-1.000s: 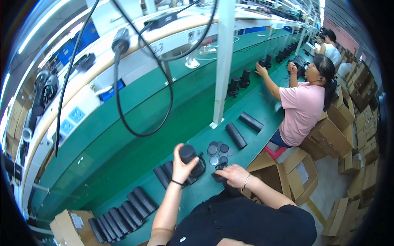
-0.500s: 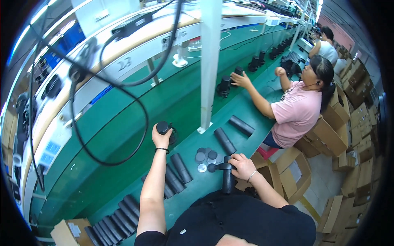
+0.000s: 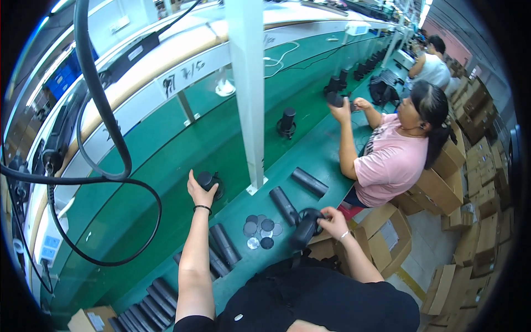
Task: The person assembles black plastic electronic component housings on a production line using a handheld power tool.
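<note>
Head view: left hand (image 3: 199, 195), half-open, around black cylinder (image 3: 205, 179), grip unclear; right hand (image 3: 334, 224), pinched, holding black piece (image 3: 302, 234); dark discs (image 3: 267, 225), black tubes (image 3: 225, 243) on green bench (image 3: 246, 266).

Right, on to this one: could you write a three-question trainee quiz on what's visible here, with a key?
1. True or false: the wearer's right hand is holding a black part.
2. Which of the wearer's wrists carries the black wristband? (a) left (b) right (c) both
3. Fill in the colour: the small round discs lie on a ____ worktop.

Key:
1. True
2. (a)
3. green
</note>
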{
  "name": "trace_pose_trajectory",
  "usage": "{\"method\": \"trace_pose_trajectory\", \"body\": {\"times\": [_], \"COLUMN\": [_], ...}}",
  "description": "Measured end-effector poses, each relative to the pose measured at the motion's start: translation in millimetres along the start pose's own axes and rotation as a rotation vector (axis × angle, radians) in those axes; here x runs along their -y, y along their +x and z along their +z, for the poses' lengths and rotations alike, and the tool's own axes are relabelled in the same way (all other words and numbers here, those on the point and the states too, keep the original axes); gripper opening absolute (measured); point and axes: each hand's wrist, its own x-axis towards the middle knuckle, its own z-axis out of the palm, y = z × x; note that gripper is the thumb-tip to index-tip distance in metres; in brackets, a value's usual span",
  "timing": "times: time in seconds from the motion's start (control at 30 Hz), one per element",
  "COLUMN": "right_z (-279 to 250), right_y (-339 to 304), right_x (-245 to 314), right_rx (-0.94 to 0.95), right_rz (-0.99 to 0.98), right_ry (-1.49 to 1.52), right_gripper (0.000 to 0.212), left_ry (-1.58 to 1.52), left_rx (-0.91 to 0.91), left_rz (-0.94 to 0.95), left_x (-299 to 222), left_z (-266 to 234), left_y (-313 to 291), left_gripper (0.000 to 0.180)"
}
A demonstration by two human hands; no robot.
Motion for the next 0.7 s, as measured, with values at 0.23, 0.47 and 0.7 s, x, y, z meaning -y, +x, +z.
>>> {"method": "trace_pose_trajectory", "body": {"times": [0.23, 0.47, 0.7], "right_z": [9.3, 92.9, 207.8], "right_y": [130.8, 297.4, 367.9], "right_x": [21.2, 4.0, -20.8], "right_rx": [-0.031, -0.05, 0.09], "right_rz": [0.346, 0.407, 0.432], "right_ry": [1.019, 1.026, 1.029], "right_gripper": [0.024, 0.041, 0.027], "left_ry": [-0.399, -0.453, -0.38], "left_rx": [-0.083, -0.158, -0.292], "left_rz": [-0.317, -0.475, -0.663], "left_x": [-0.9, 18.8, 12.6], "left_z": [-53.9, -124.5, -144.3], "left_y": [-58.4, -158.2, -231.5], "left_gripper": [0.08, 0.058, 0.042]}}
